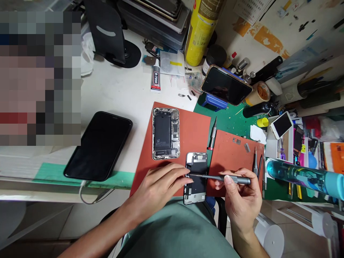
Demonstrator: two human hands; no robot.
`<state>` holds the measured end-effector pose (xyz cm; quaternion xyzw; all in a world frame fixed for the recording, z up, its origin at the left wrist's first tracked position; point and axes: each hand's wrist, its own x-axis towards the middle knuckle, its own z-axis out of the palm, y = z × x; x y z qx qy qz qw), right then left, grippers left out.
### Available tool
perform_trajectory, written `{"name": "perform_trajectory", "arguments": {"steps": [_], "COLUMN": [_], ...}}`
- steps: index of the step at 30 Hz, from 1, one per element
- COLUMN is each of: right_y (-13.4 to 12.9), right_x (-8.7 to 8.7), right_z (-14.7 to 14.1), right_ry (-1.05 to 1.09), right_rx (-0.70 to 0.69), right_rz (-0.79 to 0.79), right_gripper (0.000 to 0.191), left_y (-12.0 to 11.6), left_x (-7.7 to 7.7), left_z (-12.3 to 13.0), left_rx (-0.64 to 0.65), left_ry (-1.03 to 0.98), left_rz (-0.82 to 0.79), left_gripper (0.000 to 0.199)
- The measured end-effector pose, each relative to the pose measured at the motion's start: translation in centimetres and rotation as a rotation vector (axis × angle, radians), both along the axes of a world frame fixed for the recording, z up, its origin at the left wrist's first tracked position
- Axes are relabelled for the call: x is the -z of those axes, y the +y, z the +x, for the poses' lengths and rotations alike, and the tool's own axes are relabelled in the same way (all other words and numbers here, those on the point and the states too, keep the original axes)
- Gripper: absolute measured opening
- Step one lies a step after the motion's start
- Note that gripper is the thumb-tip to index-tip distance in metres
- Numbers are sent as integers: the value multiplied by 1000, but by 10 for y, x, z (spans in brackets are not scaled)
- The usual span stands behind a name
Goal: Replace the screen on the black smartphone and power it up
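Observation:
My right hand [240,193] grips a grey screwdriver [236,179] between thumb and fingers. Its thin shaft points left, with the tip over the left edge of a phone screen assembly [197,186], whose inner side faces up at the mat's front edge. At that same edge my left hand [163,181] has its thumb and fingertips close together; whether something tiny lies between them I cannot make out. Behind the screen lies an opened phone body [166,134], its black battery and circuit board exposed. Tweezers [213,134] with a red end rest to the right of the body.
Under the parts are brown-red mats [185,118] on a green mat. A black phone [99,147] with a cable lies left. A phone on a blue stand [215,102], a glue tube [156,77] and a yellow can [201,32] stand behind. A blue bottle [301,175] lies right.

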<state>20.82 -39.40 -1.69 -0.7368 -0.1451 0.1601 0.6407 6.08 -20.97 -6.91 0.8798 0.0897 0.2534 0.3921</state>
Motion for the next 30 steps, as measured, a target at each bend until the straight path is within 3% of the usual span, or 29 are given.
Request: {"name": "perform_trajectory", "arguments": {"steps": [5,12,17,30], "right_y": [1,11,17,21], "right_x": [-3,-6,-8,-10], "right_z": [16,39,45,46], "right_ry": [-336,-800,-859,-879], "right_rx": [25,-209,-254,-270], "right_rz": [-62,-202,-284,-338], "right_gripper": [35,56,53,51], "left_y": [0,2,4,0], "left_x": [-5,-13,-12,-9], "left_z": [0,0,1,-2], "left_rx": [-22,58,103,78], "left_ry": [-28,-125,-133,-112], "left_rz": [78,94,126,130], "left_gripper": [6,24,40,39]}}
